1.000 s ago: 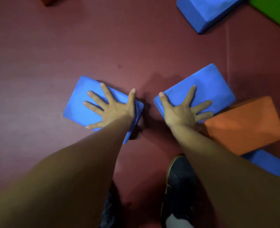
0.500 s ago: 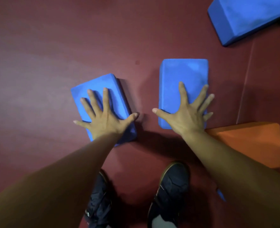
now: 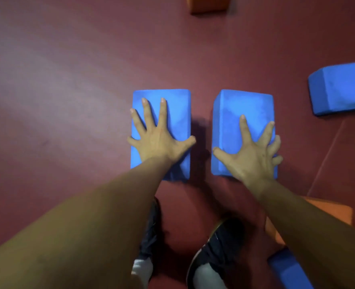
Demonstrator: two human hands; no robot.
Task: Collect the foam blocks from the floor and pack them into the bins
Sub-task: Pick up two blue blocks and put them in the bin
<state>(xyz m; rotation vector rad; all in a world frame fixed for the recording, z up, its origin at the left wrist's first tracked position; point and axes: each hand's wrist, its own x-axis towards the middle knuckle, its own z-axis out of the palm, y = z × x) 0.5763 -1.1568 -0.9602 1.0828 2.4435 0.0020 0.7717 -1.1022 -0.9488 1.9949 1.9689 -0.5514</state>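
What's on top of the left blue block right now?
Only the left hand, flat with fingers spread, on the left blue block. The forearm hides the block's near end.

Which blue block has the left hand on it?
The left blue block of the middle pair: the left hand lies spread on it. The right hand covers the right blue block.
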